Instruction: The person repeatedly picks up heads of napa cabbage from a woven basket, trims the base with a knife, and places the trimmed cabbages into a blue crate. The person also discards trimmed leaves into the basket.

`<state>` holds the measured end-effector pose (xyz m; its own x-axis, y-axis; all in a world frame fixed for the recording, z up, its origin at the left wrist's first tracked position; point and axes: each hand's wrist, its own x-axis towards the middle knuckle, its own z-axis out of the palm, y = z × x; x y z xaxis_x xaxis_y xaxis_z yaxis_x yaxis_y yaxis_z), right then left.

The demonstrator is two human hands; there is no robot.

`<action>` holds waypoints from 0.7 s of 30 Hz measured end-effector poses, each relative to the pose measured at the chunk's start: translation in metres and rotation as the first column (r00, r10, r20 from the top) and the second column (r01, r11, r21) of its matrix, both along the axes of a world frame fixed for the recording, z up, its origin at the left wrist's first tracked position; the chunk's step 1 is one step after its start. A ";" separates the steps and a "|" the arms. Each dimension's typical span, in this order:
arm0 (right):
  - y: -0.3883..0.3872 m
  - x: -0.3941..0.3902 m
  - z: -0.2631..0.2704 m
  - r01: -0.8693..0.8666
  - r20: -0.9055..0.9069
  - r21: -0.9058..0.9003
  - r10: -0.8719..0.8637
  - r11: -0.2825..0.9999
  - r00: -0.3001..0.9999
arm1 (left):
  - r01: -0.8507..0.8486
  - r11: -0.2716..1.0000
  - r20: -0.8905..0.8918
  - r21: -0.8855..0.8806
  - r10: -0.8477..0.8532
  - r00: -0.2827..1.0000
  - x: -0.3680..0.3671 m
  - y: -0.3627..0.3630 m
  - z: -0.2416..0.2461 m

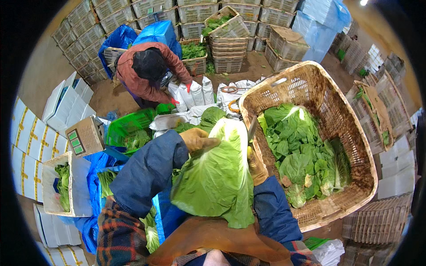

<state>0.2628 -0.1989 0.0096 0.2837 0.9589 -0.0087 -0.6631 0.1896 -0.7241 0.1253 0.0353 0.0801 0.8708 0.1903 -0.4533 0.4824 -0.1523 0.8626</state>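
Note:
My left hand [197,139], in a tan glove, grips a leafy green cabbage [216,179] near its white base, thumb across the pale ribs. The broad leaves hang down toward my apron [213,232]. My right hand [257,168], also gloved, is closed around the yellow handle of a knife [253,129]. Its blade points up and away, between the cabbage base and a large dirty plastic crate [361,143]. Inside that crate lie loose green leaves [299,149], some of them yellowed.
A co-worker [149,66] bends over white packages [191,96] ahead. Left stand a green basket [129,128], a scale with a display [85,136] and a foam box [80,186] with greens. Stacked crates [196,30] line the back; scissors [233,89] lie beyond the big crate.

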 end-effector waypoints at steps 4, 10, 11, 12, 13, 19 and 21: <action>-0.013 -0.011 -0.003 -0.027 -0.231 0.093 0.048 0.995 0.972 | 0.118 0.975 -0.111 0.186 -0.098 0.989 -0.001 0.030 0.022; -0.036 -0.034 -0.028 -0.064 -0.376 -0.003 0.058 0.998 0.925 | 0.146 0.983 0.071 -0.109 -0.138 0.988 -0.011 0.082 -0.065; -0.041 -0.037 -0.033 -0.062 -0.387 -0.034 0.044 0.997 0.921 | 0.044 0.993 -0.002 -0.107 -0.044 0.999 -0.005 0.076 -0.099; -0.045 -0.038 -0.038 -0.055 -0.386 -0.056 0.029 0.997 0.922 | -0.122 0.974 0.039 -0.190 0.131 0.991 -0.004 0.063 -0.131; -0.047 -0.038 -0.044 -0.041 -0.379 -0.082 0.007 0.996 0.925 | -0.166 0.986 -0.094 -0.018 0.164 0.982 0.002 0.052 -0.155; -0.024 -0.017 -0.072 0.121 -0.193 -0.167 -0.153 0.979 0.969 | -0.033 0.972 0.756 -0.231 0.201 0.623 -0.015 -0.032 -0.091; -0.010 -0.017 -0.070 0.143 -0.180 -0.240 -0.189 0.960 0.965 | -0.023 0.931 0.672 0.365 -0.246 0.699 -0.017 -0.045 -0.033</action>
<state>0.2460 -0.2091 -0.0602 0.4090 0.8654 -0.2894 -0.7713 0.1583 -0.6165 0.1086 -0.0100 0.0470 0.9282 0.0855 0.3621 -0.2762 -0.4935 0.8247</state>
